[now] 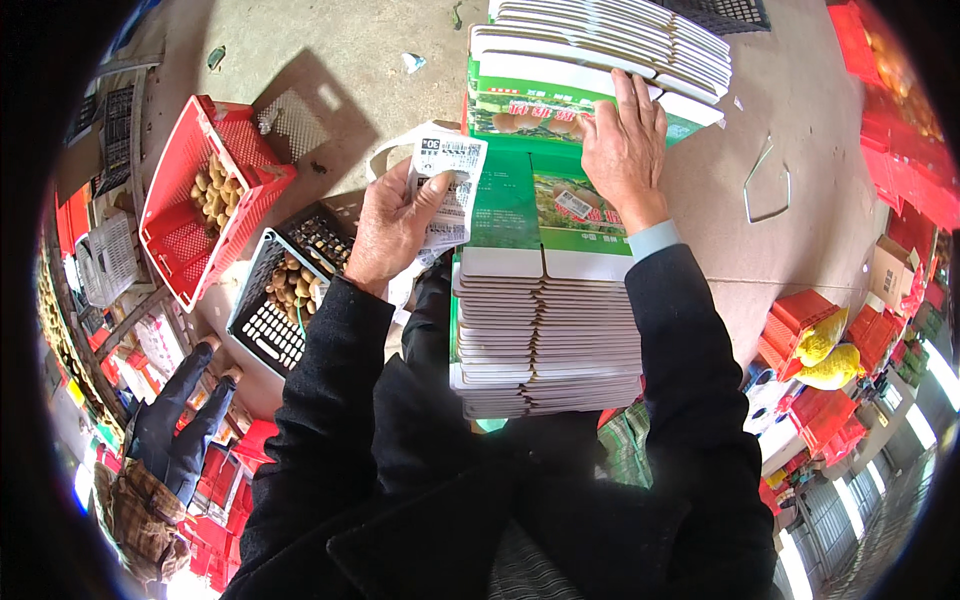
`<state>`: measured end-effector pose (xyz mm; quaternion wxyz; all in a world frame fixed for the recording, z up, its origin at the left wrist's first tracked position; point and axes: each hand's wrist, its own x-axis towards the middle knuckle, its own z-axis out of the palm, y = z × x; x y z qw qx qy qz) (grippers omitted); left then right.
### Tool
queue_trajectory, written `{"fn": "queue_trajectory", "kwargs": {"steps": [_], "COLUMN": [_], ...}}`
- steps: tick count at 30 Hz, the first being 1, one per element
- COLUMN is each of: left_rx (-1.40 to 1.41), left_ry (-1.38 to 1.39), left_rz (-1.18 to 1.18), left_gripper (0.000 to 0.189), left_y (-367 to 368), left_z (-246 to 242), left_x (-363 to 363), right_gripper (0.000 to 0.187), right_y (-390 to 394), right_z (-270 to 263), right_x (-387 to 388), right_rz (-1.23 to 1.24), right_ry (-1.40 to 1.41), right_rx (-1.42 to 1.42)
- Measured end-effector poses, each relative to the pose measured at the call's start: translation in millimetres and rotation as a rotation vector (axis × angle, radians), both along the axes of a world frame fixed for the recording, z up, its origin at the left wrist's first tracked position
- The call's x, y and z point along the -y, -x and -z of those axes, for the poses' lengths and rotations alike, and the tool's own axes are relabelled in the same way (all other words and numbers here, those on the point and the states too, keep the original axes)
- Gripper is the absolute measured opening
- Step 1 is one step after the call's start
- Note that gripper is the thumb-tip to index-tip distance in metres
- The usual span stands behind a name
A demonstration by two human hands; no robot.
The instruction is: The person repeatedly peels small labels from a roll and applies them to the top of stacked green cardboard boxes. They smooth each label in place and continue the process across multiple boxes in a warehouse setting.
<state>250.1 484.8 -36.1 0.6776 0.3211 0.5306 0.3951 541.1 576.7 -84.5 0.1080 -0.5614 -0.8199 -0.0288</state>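
A strip of printed barcode labels (450, 202) hangs folded in my left hand (397, 214), pinched under the thumb. Before me stands a long row of flattened green and white cardboard cartons (547, 337), packed edge to edge. The row parts in the middle, where green printed faces with pictures of brown fruit show. My right hand (628, 146) rests spread on the tilted face of a carton (525, 112) in the far part, fingertips at its white flap. On the nearer carton face sits a small white sticker (573, 203), just below my right hand.
A red plastic crate (169, 232) and a black crate (274, 330), both with kiwifruit-like brown fruit, stand on the left floor. A person (161, 465) is at lower left. A bent metal wire (766, 184) lies right; red crates (799, 322) with yellow bags (829, 364) are beyond.
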Motion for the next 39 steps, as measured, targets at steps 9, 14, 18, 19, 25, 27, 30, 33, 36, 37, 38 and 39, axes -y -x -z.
{"fn": "queue_trajectory", "kwargs": {"steps": [9,14,18,19,25,27,30,33,36,37,38,39], "left_rx": [0.009,-0.038,-0.075,-0.098,-0.261,-0.306,-0.319,-0.246,-0.154,-0.074,0.008,0.005], "left_ry": [-0.058,-0.011,0.011,0.03,0.123,0.159,0.1,0.202,0.162,0.116,0.06,0.073], "left_rz": [0.003,0.093,0.119,0.138,0.302,0.376,0.456,0.332,0.167,0.093,0.014,0.06], "left_gripper": [0.026,0.021,0.022,0.023,0.036,0.039,0.031,0.029,0.028,0.027,0.027,0.025], "left_y": [-33.4,-54.8,-59.6,-58.8,-59.1,-63.3,-70.8,-65.9,-46.7,-41.5,-36.4,-28.5], "left_z": [0.8,15.9,24.1,25.4,32.5,36.0,44.5,51.4,49.6,47.6,45.2,42.9], "left_x": [4.2,15.1,19.3,19.1,23.4,28.9,35.2,37.3,38.1,38.3,37.6,33.9], "right_gripper": [0.018,0.02,0.019,0.018,0.016,0.015,0.014,0.021,0.026,0.03,0.031,0.032], "right_y": [-0.6,34.1,44.1,44.6,40.1,38.0,32.2,10.9,-28.2,-38.3,-47.0,-54.2], "right_z": [-46.4,-33.9,-26.7,-26.0,-11.2,0.3,21.4,50.7,71.3,78.8,84.8,89.1], "right_x": [92.4,110.0,106.1,105.5,99.4,95.5,90.7,70.8,70.3,72.0,75.1,77.2], "right_rz": [0.054,0.301,0.432,0.469,0.565,0.497,0.554,0.721,0.791,0.797,0.713,0.611], "right_ry": [0.157,0.675,0.903,0.931,0.71,0.626,0.648,0.71,0.804,0.928,0.897,0.85], "right_rx": [-0.43,-1.228,-1.424,-1.529,-1.304,-1.31,-1.22,-1.18,-0.91,-0.783,-0.516,-0.235]}}
